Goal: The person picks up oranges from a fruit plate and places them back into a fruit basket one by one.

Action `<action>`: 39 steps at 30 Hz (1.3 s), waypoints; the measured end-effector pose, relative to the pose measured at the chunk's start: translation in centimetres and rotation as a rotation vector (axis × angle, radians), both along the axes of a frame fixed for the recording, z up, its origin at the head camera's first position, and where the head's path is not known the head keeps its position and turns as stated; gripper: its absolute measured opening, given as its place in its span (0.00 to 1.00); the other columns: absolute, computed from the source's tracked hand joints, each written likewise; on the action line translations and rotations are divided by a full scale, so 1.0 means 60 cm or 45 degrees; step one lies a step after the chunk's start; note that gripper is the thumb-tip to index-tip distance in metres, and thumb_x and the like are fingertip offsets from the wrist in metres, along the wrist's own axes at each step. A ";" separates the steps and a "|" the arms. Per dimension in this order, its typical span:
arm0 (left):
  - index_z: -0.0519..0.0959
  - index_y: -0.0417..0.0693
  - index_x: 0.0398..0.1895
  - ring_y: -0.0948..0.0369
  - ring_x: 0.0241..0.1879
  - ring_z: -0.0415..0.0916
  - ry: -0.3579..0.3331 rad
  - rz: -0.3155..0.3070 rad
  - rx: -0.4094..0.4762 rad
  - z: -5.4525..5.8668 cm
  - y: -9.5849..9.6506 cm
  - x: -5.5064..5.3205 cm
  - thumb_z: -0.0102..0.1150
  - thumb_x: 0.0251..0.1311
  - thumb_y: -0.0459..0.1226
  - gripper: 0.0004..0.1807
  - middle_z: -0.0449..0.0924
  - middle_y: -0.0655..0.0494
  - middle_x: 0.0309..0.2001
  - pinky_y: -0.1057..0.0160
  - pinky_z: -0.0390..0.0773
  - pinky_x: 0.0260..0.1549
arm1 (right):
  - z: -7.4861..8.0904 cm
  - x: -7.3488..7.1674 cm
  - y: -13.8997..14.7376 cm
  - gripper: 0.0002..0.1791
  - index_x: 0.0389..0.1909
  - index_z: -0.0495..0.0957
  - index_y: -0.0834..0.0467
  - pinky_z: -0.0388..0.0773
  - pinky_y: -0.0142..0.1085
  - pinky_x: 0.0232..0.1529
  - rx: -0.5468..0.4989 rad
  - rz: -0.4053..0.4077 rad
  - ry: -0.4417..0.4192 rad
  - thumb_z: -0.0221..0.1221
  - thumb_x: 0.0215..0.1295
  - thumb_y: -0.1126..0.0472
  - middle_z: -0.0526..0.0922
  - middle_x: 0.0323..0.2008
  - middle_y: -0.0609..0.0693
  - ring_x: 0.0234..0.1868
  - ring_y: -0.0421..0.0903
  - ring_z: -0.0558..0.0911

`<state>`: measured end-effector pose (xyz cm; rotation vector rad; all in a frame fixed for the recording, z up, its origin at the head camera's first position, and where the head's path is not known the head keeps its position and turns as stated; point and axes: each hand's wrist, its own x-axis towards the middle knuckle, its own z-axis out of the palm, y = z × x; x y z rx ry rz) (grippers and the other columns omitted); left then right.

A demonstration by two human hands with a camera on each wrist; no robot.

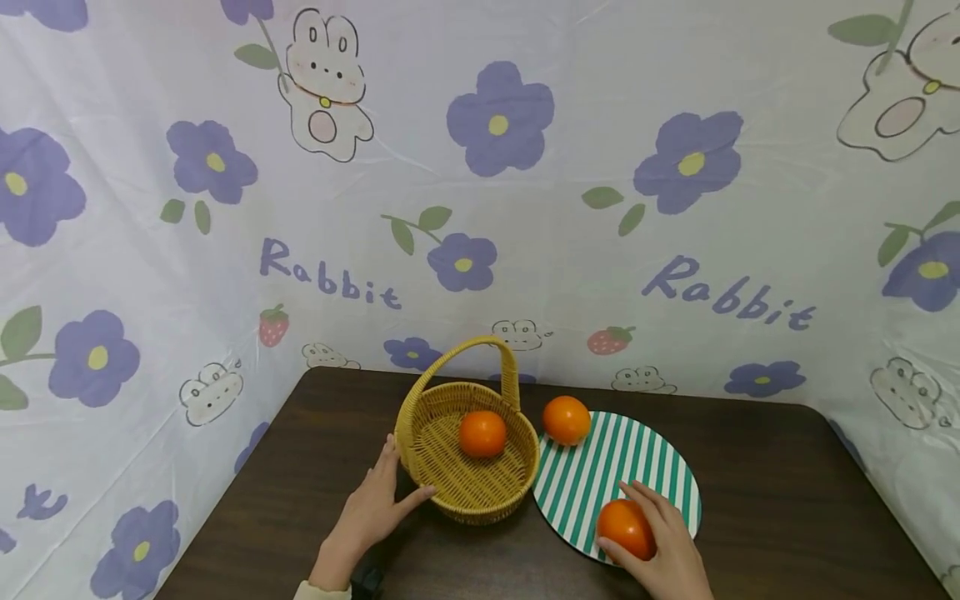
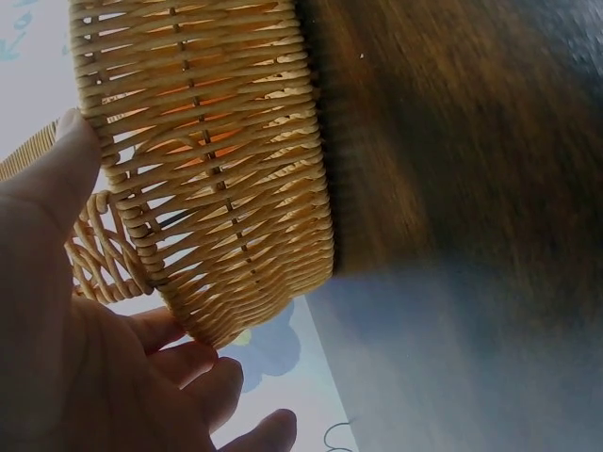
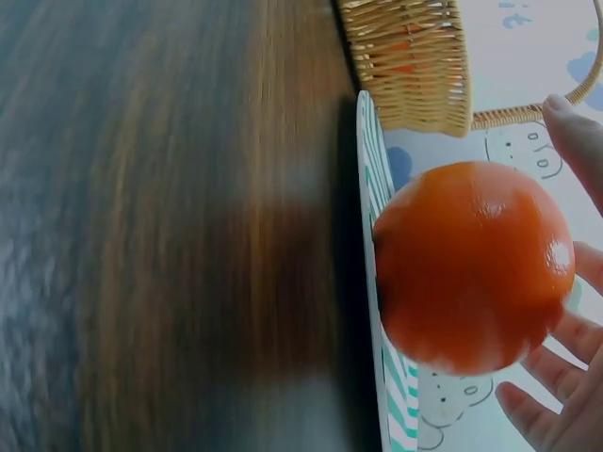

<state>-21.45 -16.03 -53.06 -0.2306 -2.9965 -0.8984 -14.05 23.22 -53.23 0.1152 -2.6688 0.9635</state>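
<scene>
A yellow wicker basket [image 1: 480, 504] with an arched handle stands on the dark table, one glossy orange [image 1: 482, 434] inside it. My left hand [image 1: 372, 502] rests against the basket's left side, thumb and fingers spread; in the left wrist view the thumb is by the rim and the fingertips touch the weave. On a green-and-white striped round mat [image 1: 600, 467] lies another orange [image 3: 474, 267]. Around it my right hand [image 1: 663, 542] spreads its fingers, with the thumb apart from the fruit in the right wrist view. A third orange [image 1: 567, 420] sits at the mat's back left edge.
A white cloth [image 1: 570, 242] printed with rabbits, purple flowers and lettering hangs behind and beside the dark wooden table [image 1: 780, 500]. The basket's handle [image 1: 450, 354] rises above its rim. The mat lies just right of the basket.
</scene>
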 end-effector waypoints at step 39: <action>0.40 0.52 0.74 0.41 0.68 0.52 -0.040 0.017 0.011 -0.005 -0.001 -0.004 0.51 0.52 0.66 0.54 0.36 0.48 0.74 0.37 0.60 0.59 | -0.009 -0.001 0.002 0.42 0.63 0.67 0.50 0.77 0.45 0.34 -0.046 -0.045 -0.159 0.66 0.46 0.38 0.72 0.54 0.58 0.41 0.52 0.78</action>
